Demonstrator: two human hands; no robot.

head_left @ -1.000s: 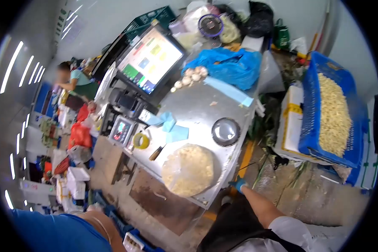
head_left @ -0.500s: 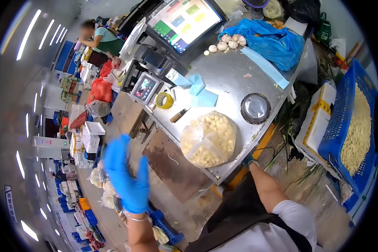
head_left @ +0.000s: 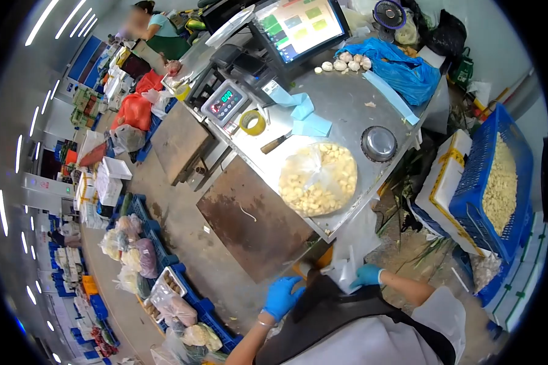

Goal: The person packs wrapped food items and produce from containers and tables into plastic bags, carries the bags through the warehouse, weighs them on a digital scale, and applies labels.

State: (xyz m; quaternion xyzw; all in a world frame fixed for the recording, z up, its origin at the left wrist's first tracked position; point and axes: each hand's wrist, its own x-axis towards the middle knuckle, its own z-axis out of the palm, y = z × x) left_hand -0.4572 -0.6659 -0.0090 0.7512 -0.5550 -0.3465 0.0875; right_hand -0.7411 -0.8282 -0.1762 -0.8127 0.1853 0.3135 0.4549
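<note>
My left hand (head_left: 281, 298), in a blue glove, is beside the dark apron (head_left: 313, 313) with its fingers loosely bent and apart, holding nothing. A translucent plastic bag (head_left: 356, 240) hangs at the table's front corner. My right hand (head_left: 366, 277), gloved in blue too, is closed on the bag's lower part in front of the apron. On the metal table (head_left: 341, 131) a clear bag of peeled garlic cloves (head_left: 318, 179) lies near the front edge. A knife with a wooden handle (head_left: 276, 144) rests behind it.
Tape (head_left: 252, 122), a scale display (head_left: 225, 103), a monitor (head_left: 301, 27), whole garlic bulbs (head_left: 347, 62), a blue bag (head_left: 402, 70) and a round metal dish (head_left: 379, 143) occupy the table. At right, a blue crate (head_left: 469, 194) holds peeled garlic. Produce crates (head_left: 204, 313) line the left floor.
My left hand has come down from its raised position to beside the apron. My right hand, mostly hidden beside the table before, now holds a plastic bag. The view has shifted.
</note>
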